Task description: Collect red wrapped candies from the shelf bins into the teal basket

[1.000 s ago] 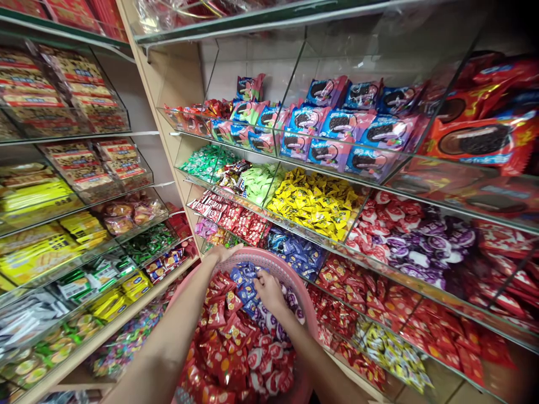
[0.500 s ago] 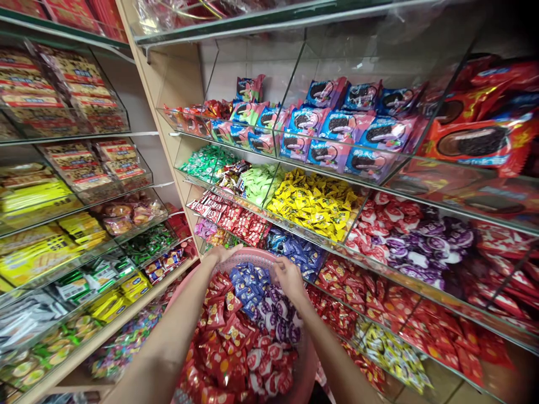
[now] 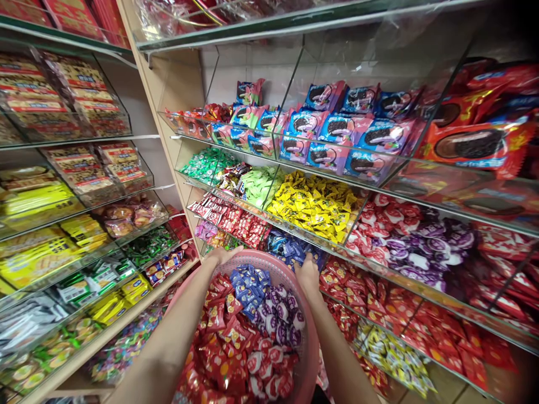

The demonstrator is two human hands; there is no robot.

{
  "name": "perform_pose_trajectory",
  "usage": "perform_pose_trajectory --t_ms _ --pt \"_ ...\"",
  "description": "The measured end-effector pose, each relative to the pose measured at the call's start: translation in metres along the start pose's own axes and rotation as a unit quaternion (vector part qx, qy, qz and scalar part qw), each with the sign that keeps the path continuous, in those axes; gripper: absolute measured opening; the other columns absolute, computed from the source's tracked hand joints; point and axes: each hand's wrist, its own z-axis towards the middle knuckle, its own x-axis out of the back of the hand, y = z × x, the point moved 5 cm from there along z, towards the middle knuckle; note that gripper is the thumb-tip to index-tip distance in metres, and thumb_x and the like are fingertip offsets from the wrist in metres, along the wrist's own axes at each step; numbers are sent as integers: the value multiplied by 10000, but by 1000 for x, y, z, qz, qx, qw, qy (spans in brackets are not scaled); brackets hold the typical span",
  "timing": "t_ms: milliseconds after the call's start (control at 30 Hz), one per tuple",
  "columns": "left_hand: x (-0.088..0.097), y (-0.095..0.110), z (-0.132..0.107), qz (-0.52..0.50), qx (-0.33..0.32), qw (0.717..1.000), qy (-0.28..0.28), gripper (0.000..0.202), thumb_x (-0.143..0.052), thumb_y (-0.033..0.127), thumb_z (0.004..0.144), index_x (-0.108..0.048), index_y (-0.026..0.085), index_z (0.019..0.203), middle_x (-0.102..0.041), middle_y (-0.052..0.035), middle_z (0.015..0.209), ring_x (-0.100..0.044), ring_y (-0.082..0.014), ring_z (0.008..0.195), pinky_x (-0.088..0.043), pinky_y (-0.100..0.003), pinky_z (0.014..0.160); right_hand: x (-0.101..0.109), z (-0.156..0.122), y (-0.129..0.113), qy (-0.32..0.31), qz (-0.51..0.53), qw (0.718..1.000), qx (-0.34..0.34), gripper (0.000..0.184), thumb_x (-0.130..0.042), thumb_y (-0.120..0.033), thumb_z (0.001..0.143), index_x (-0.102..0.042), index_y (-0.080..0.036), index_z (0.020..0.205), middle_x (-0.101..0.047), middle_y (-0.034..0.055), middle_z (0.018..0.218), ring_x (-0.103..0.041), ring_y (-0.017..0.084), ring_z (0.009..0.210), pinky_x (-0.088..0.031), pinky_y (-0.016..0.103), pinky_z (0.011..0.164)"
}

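Note:
A round pink plastic basket holds wrapped candies: blue ones, purple-and-white ones, red-and-white ones and orange-red packets. My left hand grips the basket's far left rim, its thumb side along the edge. Beyond the right rim, my right hand reaches into the shelf bin of dark blue wrapped candies. Its fingers bend down among those candies, and the fingertips are partly hidden, so whether they hold any is unclear.
Glass-fronted shelves hold yellow candies, red packets and blue-pink cookie packs. A glass shelf edge runs just above my right hand. On the left, another rack carries yellow and green packets.
My right hand has moved from over the basket's far rim rightward to the dark blue candies in the bin. My left hand stays on the rim, and the basket has barely moved.

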Motion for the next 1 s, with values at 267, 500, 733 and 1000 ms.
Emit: perform_pose_trajectory --t_ms 267,500,733,1000 --pt "2 4 -7 -5 -5 999 -38 1027 -289 862 611 -600 67 1183 -538 -221 1247 -532 -375 1117 -431 -433 917 0 -2 1 0 2 1000 15 344 -596 -211 745 -553 -163 1083 -624 102 897 -604 236 872 -444 329 791" --pt "3 6 -11 -6 -3 999 -47 1042 -275 861 618 -582 55 1203 -512 -225 1276 -513 -379 1140 -410 -442 942 -4 -1 3 -3 -17 999 48 369 -559 -121 735 -570 -159 1102 -586 148 1055 -593 257 920 -432 334 803" --pt "2 4 -8 -4 5 999 -45 1056 -293 858 614 -557 38 1224 -497 -227 1293 -507 -377 1146 -405 -429 948 -9 -1 6 8 -16 997 71 276 -460 -100 770 -637 -148 976 -615 135 947 -594 230 822 -420 328 773" --pt "-1 2 -3 -2 8 999 -43 1060 -306 860 605 -555 38 1228 -515 -231 1273 -515 -386 1134 -414 -453 934 -3 -3 6 47 58 990 116 316 -380 -352 859 -617 -144 842 -628 110 851 -555 217 808 -404 327 788"
